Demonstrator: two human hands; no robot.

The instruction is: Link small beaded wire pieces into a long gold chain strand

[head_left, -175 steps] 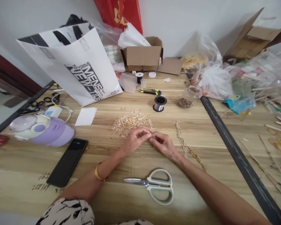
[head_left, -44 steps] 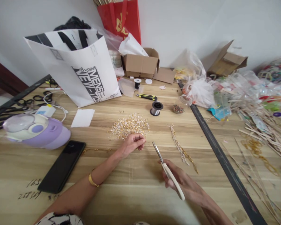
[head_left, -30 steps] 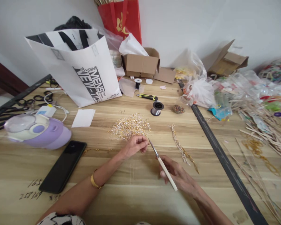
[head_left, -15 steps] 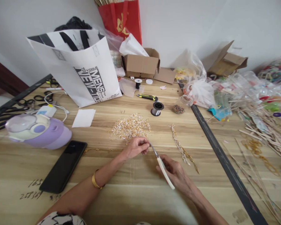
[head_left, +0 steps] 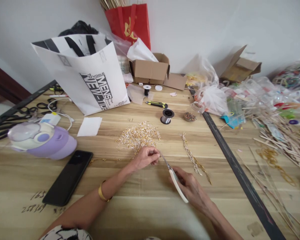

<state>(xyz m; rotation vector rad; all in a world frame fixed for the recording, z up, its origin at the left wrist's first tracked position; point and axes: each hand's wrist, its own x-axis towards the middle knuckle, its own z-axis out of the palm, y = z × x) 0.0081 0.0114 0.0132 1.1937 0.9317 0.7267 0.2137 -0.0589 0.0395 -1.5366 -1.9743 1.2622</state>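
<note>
Long-nosed pliers (head_left: 178, 186) with white handles are gripped in my right hand (head_left: 190, 186). Their thin jaws point up and left, the tips reaching the fingers of my left hand (head_left: 146, 156). That hand is closed in a pinch; whatever sits between its fingertips is too small to make out. Just beyond it lies a loose pile of small gold and silver pieces (head_left: 138, 135). To the right, strands of gold and silver chain (head_left: 193, 158) lie on the wooden table (head_left: 125, 206).
Behind the pile stand a spool of wire (head_left: 167, 116), a yellow-black utility knife (head_left: 156, 104) and a jar of beads (head_left: 190, 116). A black phone (head_left: 68, 178) and a purple-white bottle (head_left: 50, 140) lie left. Sticks (head_left: 281, 143) and plastic bags clutter the right.
My right hand and the pliers have shifted very slightly right and down. The left hand keeps its pinch in nearly the same place.
</note>
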